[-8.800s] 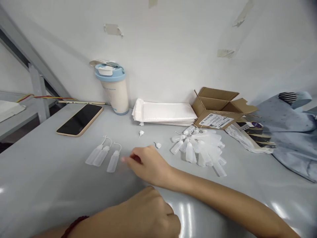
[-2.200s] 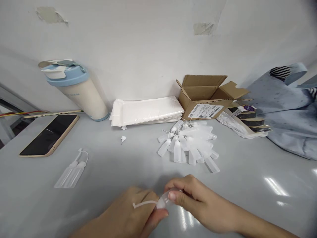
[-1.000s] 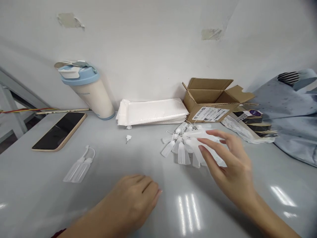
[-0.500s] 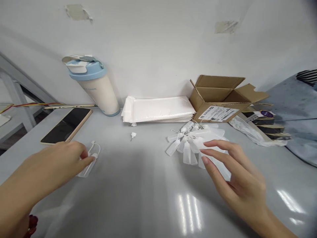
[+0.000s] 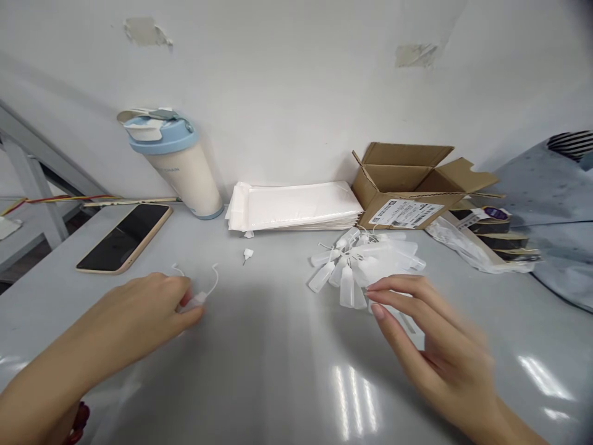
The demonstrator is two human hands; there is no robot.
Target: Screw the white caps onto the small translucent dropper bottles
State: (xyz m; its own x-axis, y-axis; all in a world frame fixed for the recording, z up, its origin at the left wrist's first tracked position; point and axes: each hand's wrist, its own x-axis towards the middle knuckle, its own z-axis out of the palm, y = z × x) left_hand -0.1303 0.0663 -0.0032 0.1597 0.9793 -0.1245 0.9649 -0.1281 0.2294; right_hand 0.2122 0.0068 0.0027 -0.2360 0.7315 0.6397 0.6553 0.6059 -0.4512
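My left hand (image 5: 152,309) pinches a small translucent tag (image 5: 200,298) with a thin white loop sticking up from it; the fingers hide most of the tag. Another white loop end shows just behind the hand. On the right, my right hand (image 5: 430,340) is held over the grey table with its fingers apart and nothing between them. It is beside the near edge of a fanned-out heap of translucent tags (image 5: 346,284) with thin strings, and covers part of them. A tiny white piece with a pin (image 5: 248,254) lies in the middle.
A phone (image 5: 125,238) and a cream bottle with a blue lid (image 5: 185,173) stand at the left. White padded envelopes (image 5: 301,204) lie by the wall. Behind the heap are an open cardboard box (image 5: 403,210) and a plastic-wrapped item (image 5: 482,247). Blue-grey fabric (image 5: 556,216) is at far right.
My left hand has moved right and slightly nearer, carrying a tag along. My right hand has shifted a little down, with its fingers still apart.
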